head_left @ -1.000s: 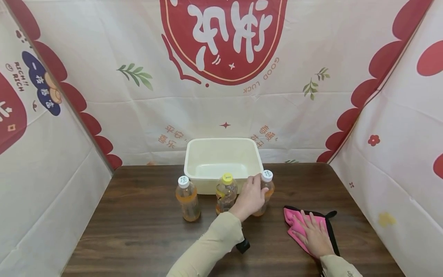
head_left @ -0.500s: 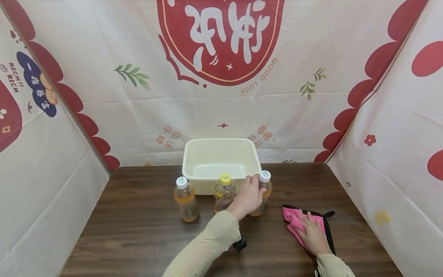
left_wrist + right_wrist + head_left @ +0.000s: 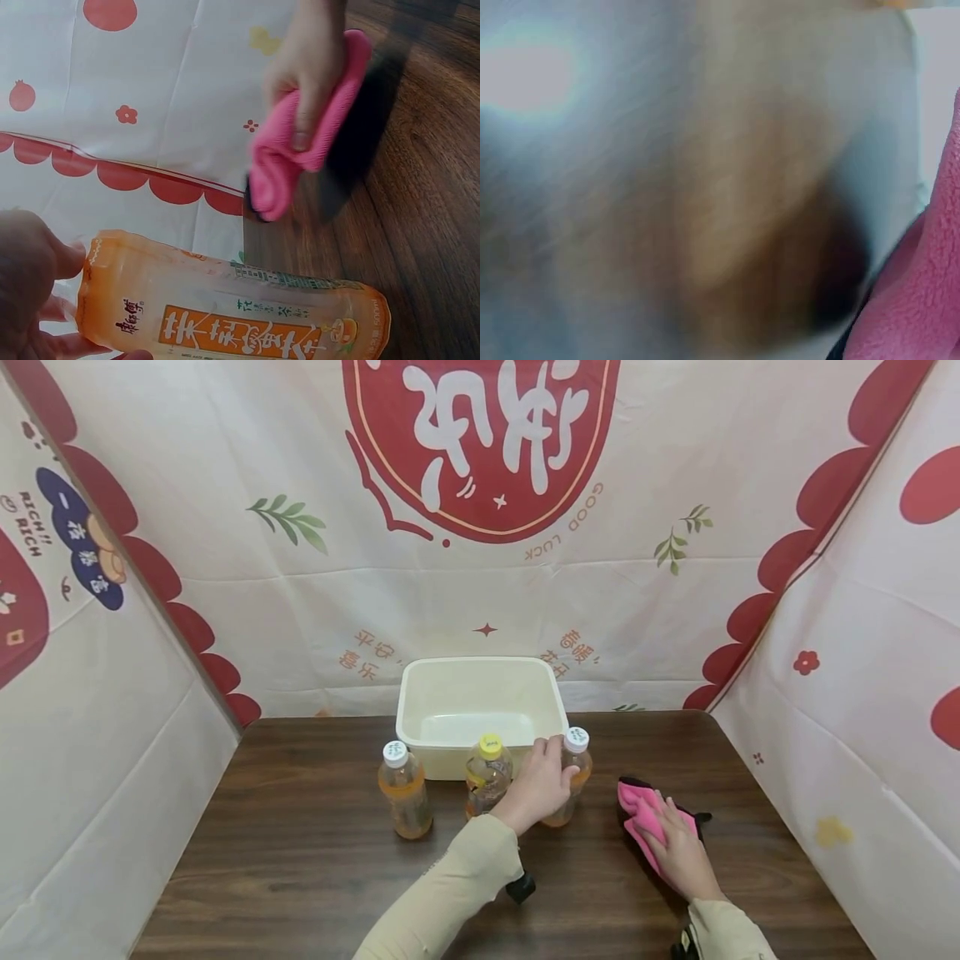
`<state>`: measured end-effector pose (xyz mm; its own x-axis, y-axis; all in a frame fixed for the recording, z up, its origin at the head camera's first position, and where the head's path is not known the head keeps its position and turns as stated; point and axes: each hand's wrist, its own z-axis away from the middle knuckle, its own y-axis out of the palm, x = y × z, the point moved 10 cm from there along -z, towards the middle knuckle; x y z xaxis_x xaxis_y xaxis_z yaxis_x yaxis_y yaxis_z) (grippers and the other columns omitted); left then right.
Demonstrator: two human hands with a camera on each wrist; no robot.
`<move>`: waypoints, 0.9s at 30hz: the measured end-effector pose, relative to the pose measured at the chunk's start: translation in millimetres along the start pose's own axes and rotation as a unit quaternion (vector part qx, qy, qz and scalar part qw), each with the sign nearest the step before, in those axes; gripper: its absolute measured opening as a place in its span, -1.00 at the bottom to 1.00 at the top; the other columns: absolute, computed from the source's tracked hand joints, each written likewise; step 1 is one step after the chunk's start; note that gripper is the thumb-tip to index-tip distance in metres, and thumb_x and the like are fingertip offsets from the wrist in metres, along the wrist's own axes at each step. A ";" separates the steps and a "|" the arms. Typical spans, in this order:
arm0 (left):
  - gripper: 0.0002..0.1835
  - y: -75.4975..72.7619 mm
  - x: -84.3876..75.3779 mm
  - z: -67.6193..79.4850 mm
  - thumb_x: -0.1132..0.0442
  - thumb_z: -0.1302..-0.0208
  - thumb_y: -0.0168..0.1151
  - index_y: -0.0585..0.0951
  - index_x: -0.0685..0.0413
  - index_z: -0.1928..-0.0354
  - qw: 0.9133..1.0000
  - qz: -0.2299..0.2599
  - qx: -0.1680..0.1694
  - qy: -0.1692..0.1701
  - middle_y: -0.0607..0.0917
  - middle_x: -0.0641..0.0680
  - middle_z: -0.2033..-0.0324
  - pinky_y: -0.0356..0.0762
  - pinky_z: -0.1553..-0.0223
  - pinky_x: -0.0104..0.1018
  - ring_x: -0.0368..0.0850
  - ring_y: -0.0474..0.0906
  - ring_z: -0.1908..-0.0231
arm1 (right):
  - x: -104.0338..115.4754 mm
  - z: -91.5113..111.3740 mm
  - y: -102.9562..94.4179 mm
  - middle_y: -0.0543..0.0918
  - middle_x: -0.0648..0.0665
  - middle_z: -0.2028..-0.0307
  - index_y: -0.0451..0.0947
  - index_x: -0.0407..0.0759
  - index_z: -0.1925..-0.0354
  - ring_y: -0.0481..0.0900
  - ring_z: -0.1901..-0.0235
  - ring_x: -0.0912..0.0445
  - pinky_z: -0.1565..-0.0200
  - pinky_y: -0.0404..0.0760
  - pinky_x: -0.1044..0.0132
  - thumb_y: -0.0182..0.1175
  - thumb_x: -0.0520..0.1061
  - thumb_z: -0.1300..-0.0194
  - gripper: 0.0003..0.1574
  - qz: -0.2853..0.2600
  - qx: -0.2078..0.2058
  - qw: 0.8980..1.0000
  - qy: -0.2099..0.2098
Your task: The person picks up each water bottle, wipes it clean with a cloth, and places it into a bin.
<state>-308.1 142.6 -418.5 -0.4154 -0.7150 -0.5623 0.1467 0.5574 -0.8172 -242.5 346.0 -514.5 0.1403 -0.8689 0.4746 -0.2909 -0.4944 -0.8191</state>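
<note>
My left hand (image 3: 536, 787) holds the upper part of the rightmost bottle (image 3: 576, 768), which stands upright with a white cap and amber contents. In the left wrist view the thumb and fingers wrap round this bottle (image 3: 232, 300) near its shoulder; its label is orange and clear. To the right, my right hand (image 3: 682, 852) grips a pink cloth (image 3: 643, 810) with black edging. The left wrist view shows the cloth (image 3: 300, 135) bunched under the thumb and lifted off the table, with a shadow beneath. A pink fold of cloth (image 3: 915, 300) fills the right wrist view's right edge.
A cream plastic basin (image 3: 408, 727) stands at the back of the dark wooden table (image 3: 300, 877). In front of it are a yellow-capped bottle (image 3: 489, 772), partly behind my left forearm, and a white-capped bottle (image 3: 406, 793) further left. Printed cloth walls (image 3: 480, 593) enclose the table.
My right hand has gone from lying flat on the spread cloth to gathering it and raising it off the table. The left hand stays on the bottle.
</note>
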 end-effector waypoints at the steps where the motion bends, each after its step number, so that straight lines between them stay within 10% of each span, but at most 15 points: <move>1: -0.49 -0.4 -0.1 0.2 0.01 -0.32 -0.03 0.25 0.11 -0.22 1.000 0.000 -0.002 0.001 0.43 0.10 0.04 0.48 0.14 -0.33 -0.12 0.43 0.11 | 5.4 -2.0 -5.0 0.28 -0.37 -0.22 0.36 -0.38 -0.14 0.18 -0.22 -0.28 -0.02 0.24 -0.26 0.19 -0.06 -0.19 -0.37 -0.001 -0.014 1.000 -0.009; 13: -0.51 -1.1 3.9 -2.6 0.10 -0.28 0.07 0.26 0.17 -0.16 0.995 0.093 -0.004 0.027 0.44 0.09 0.00 0.41 -0.02 -0.36 -0.14 0.40 -0.01 | 76.6 -31.1 -47.4 0.31 -0.25 -0.24 0.43 -0.17 -0.14 0.24 -0.23 -0.16 -0.14 0.27 -0.05 0.31 -0.23 -0.04 -0.35 -0.059 -0.128 0.987 -0.079; 22: -0.46 1.2 2.9 -2.8 0.11 -0.28 0.06 0.24 0.09 -0.26 0.996 0.082 0.003 0.034 0.42 0.07 -0.09 0.36 -0.10 -0.30 -0.12 0.37 -0.09 | 113.0 -44.8 -53.3 0.36 -0.37 -0.17 0.51 -0.39 0.03 0.29 -0.16 -0.27 -0.13 0.08 0.69 0.30 -0.36 0.02 -0.50 -0.148 -0.172 0.970 -0.089; 27: -0.47 -0.8 0.9 -3.1 0.14 -0.29 0.05 0.24 0.12 -0.26 0.997 0.071 0.007 0.026 0.40 0.10 -0.10 0.35 -0.12 -0.27 -0.09 0.36 -0.10 | 115.9 -52.2 -47.1 0.41 -0.35 -0.14 0.51 -0.38 0.04 0.35 -0.15 0.18 -0.03 0.17 0.75 0.28 -0.36 -0.02 -0.54 -0.184 -0.166 0.967 -0.055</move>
<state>-311.4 142.8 -417.9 -0.4360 -0.6066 -0.6648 0.2190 0.6449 -0.7322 -262.0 269.7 -404.1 0.3870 -0.6425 0.6614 -0.4884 -0.7513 -0.4440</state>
